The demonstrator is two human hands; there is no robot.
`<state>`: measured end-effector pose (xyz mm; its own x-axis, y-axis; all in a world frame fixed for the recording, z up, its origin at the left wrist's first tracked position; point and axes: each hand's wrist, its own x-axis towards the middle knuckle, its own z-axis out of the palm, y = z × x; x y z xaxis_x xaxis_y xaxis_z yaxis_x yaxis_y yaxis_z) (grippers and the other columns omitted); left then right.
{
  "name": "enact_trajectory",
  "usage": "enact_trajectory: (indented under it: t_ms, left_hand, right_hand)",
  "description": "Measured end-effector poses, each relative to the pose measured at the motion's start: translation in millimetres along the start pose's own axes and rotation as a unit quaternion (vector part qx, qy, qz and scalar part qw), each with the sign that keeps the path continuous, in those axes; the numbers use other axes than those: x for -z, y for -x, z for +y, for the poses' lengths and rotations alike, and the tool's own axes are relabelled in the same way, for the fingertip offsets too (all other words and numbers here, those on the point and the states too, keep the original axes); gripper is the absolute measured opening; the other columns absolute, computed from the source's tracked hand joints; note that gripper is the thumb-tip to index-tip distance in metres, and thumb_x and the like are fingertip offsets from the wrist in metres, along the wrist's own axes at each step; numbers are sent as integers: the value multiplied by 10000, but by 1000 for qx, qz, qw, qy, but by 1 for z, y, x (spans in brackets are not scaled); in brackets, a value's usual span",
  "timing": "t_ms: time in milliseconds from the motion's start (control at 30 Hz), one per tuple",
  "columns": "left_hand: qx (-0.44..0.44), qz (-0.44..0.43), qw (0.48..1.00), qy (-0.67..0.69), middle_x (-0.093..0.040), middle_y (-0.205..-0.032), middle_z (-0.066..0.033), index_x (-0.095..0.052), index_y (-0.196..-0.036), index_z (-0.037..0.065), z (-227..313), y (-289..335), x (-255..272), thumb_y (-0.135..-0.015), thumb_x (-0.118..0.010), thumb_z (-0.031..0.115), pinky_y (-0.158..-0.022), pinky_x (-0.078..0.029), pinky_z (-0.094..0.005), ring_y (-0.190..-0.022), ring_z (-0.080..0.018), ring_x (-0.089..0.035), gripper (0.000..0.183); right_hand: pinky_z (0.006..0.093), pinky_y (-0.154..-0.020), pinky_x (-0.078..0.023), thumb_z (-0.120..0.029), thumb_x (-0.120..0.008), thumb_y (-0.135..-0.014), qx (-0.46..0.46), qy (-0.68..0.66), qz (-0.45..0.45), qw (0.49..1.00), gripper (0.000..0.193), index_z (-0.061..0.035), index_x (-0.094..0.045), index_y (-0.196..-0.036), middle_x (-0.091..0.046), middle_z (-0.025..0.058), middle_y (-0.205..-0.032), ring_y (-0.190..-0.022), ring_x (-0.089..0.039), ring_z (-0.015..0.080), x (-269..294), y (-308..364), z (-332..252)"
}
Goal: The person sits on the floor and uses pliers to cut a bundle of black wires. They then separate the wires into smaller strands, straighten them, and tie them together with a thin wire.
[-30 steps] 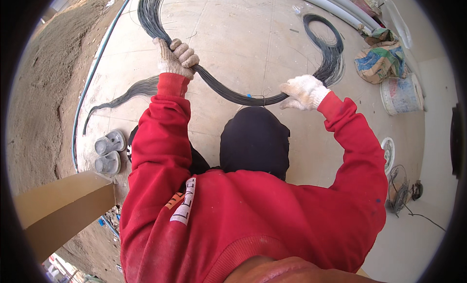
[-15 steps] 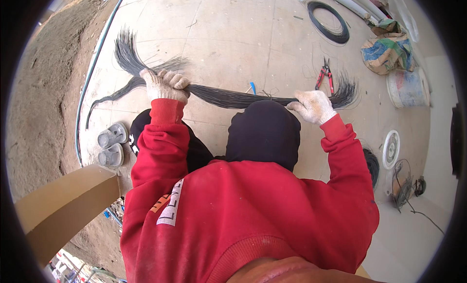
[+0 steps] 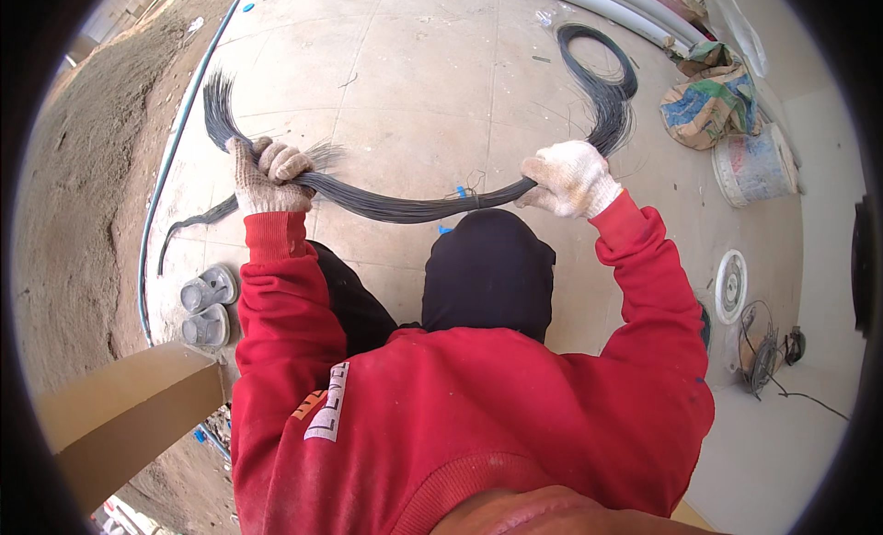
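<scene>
A long bundle of thin dark wires (image 3: 395, 207) sags in a shallow curve between my two gloved hands, above the tiled floor. My left hand (image 3: 269, 176) is closed round it near one end, and the loose tips fan upward past the fist. Toward the other end, my right hand (image 3: 575, 179) grips it, with the wire tips spreading up beyond the glove. A second dark wire bundle (image 3: 207, 217) lies on the floor under my left hand. Near the held bundle's middle there is a small blue piece (image 3: 461, 192), partly hidden.
A dark wire coil (image 3: 631, 75) lies at the far right, near a crumpled sack (image 3: 708, 107), a white bucket (image 3: 754, 172) and pipes (image 3: 625, 6). A white disc (image 3: 731, 287) and tangled cable (image 3: 762, 365) are at right. Grey sandals (image 3: 208, 287) and a hose (image 3: 166, 167) lie left.
Both hands have shifted left with the wire bundle. It sags more, and its right end now points up and away. The red-handled cutters are no longer visible.
</scene>
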<state>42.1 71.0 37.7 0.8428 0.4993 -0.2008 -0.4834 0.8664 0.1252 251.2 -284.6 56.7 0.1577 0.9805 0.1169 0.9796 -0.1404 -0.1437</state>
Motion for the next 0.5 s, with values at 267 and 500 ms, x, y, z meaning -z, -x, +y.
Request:
enact_trajectory:
  t_ms: [267, 500]
  left_hand:
    - [-185, 51, 973, -124, -561, -776, -55, -571, -1041, 10, 128, 86, 17, -965, -650, 195, -647, -501, -301, -612, -142, -525, 215]
    - [-235, 69, 970, 8, -633, -983, -224, -578, -1162, -40, 132, 119, 92, -963, -601, 259, -688, -530, -414, -712, -292, -622, 360]
  right_hand:
    - [409, -551, -443, -539, -775, -670, 103, 15, -67, 992, 468, -104, -636, -770, -531, 70, -606, -575, -584, 279, 39, -35, -73]
    - [425, -625, -471, -556, -815, -597, 63, -4, -169, 984, 553, -78, -653, -826, -582, 102, -698, -688, -610, 286, 18, -55, -115]
